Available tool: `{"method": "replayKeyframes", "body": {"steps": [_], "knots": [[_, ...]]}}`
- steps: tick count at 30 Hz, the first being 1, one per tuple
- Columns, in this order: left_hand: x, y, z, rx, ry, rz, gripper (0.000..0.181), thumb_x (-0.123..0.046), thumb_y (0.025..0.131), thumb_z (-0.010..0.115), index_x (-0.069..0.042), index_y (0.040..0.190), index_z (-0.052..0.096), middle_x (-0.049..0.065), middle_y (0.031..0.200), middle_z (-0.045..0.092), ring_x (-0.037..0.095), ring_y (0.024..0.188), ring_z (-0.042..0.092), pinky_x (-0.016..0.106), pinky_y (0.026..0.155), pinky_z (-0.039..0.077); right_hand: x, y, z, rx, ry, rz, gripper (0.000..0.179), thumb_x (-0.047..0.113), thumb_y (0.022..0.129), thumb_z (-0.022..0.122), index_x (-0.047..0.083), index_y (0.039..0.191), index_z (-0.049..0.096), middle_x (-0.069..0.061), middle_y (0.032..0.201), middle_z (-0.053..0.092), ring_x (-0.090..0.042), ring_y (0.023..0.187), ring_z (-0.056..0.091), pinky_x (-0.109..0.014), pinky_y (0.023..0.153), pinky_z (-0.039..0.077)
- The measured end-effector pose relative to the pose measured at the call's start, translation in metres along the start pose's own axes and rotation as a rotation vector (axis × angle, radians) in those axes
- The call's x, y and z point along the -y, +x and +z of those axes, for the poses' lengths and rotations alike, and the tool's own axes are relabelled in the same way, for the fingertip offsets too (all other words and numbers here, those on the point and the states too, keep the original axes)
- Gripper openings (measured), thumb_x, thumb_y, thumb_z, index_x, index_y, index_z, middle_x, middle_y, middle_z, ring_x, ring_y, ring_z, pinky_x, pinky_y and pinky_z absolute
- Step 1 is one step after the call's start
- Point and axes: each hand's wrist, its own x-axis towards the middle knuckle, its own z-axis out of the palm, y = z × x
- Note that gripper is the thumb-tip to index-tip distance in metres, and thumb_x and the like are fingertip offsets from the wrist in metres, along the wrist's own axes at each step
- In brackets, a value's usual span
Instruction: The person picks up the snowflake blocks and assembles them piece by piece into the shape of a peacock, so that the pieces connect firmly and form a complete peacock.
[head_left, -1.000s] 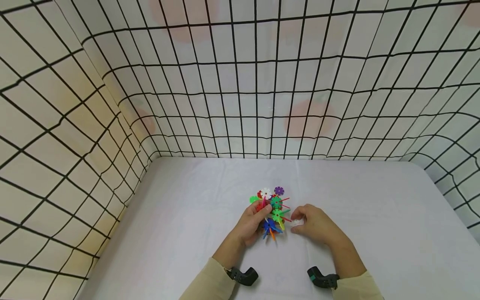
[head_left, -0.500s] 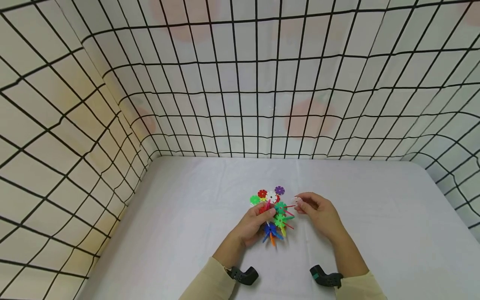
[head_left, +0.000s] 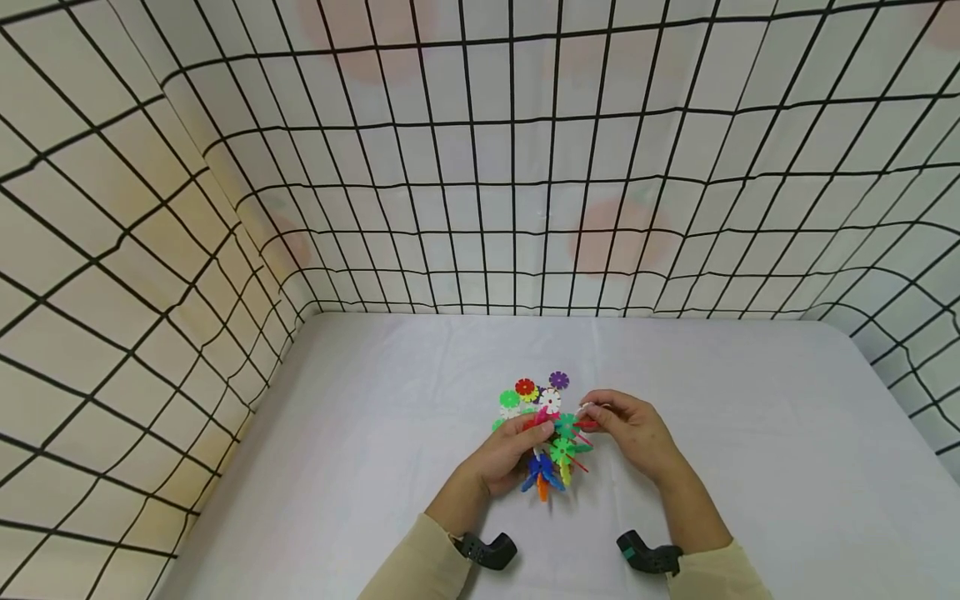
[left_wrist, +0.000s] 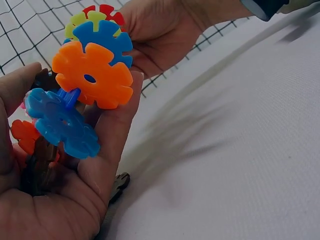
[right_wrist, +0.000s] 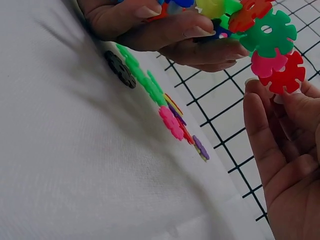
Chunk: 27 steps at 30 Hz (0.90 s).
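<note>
Above table point(head_left: 720, 417): left hand point(head_left: 504, 457) grips disc cluster point(head_left: 562, 451); right hand point(head_left: 636, 432), closer now, pinches red disc point(right_wrist: 294, 70), apparently touching cluster.

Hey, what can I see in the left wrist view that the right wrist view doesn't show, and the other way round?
Only the left wrist view shows the full broad face of an orange disc and part of a dark wristband at the top edge.

Only the right wrist view shows the right hand clearly pinching a red disc, and a loose pink disc and purple disc on the tabletop.

Both share the left hand holding the flower-disc cluster, the white tabletop and the black net.
</note>
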Motion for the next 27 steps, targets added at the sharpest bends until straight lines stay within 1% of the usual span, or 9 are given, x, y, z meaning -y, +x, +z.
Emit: {"method": "replayKeyframes", "body": {"steps": [6, 13, 18, 21, 25, 27], "knots": [[-0.0014, -0.0015, 0.0012, -0.01, -0.004, -0.022, 0.014, -0.032, 0.105, 0.056, -0.02, 0.105, 0.065, -0.012, 0.095, 0.074, 0.003, 0.085, 0.072, 0.02, 0.081, 0.059, -0.0004, -0.0002, 0.0018, -0.006, -0.019, 0.005, 0.021, 0.006, 0.103, 0.058, -0.008, 0.117, 0.066, -0.02, 0.104, 0.073, 0.002, 0.09, 0.07, -0.019, 0.079, 0.06], [0.0001, 0.0, -0.0003, -0.011, -0.009, -0.023, 0.014, -0.031, 0.105, 0.056, -0.02, 0.105, 0.065, -0.011, 0.095, 0.074, 0.004, 0.085, 0.071, 0.02, 0.08, 0.059, 0.0037, -0.0002, 0.0045, 0.021, -0.029, 0.081, 0.021, 0.008, 0.104, 0.057, -0.005, 0.118, 0.064, -0.024, 0.109, 0.069, 0.0, 0.091, 0.069, -0.019, 0.082, 0.06], [0.0002, 0.0002, -0.0009, -0.008, -0.013, -0.022, 0.015, -0.03, 0.105, 0.056, -0.019, 0.105, 0.065, -0.01, 0.095, 0.074, 0.004, 0.085, 0.072, 0.02, 0.081, 0.059, 0.0033, -0.0009, 0.0063, 0.0, -0.034, 0.088, 0.022, 0.009, 0.103, 0.059, -0.007, 0.117, 0.066, -0.023, 0.11, 0.07, 0.001, 0.091, 0.069, -0.019, 0.081, 0.06], [-0.0003, -0.0003, -0.0006, -0.003, -0.01, -0.015, 0.017, -0.031, 0.106, 0.055, -0.018, 0.107, 0.065, -0.011, 0.095, 0.075, 0.004, 0.084, 0.072, 0.02, 0.079, 0.06, 0.002, -0.0001, 0.008, -0.004, -0.017, 0.063, 0.024, 0.008, 0.102, 0.061, -0.01, 0.117, 0.067, -0.013, 0.107, 0.072, 0.001, 0.089, 0.07, -0.019, 0.08, 0.06], [-0.0002, -0.0008, -0.0005, -0.002, -0.011, -0.002, 0.02, -0.031, 0.106, 0.054, -0.015, 0.111, 0.066, -0.01, 0.095, 0.075, 0.004, 0.084, 0.073, 0.02, 0.076, 0.06, -0.0001, 0.0009, 0.0093, -0.007, 0.004, 0.014, 0.022, 0.005, 0.101, 0.062, -0.01, 0.115, 0.069, 0.01, 0.101, 0.072, 0.001, 0.088, 0.07, -0.02, 0.078, 0.061], [0.0002, -0.0007, -0.0004, -0.008, -0.012, -0.004, 0.021, -0.033, 0.106, 0.055, -0.016, 0.112, 0.065, -0.01, 0.095, 0.075, 0.005, 0.084, 0.073, 0.02, 0.077, 0.06, -0.0015, 0.0011, 0.0092, -0.014, 0.009, -0.001, 0.022, 0.005, 0.101, 0.062, -0.009, 0.115, 0.07, 0.015, 0.1, 0.072, 0.001, 0.088, 0.071, -0.02, 0.078, 0.061]]}}
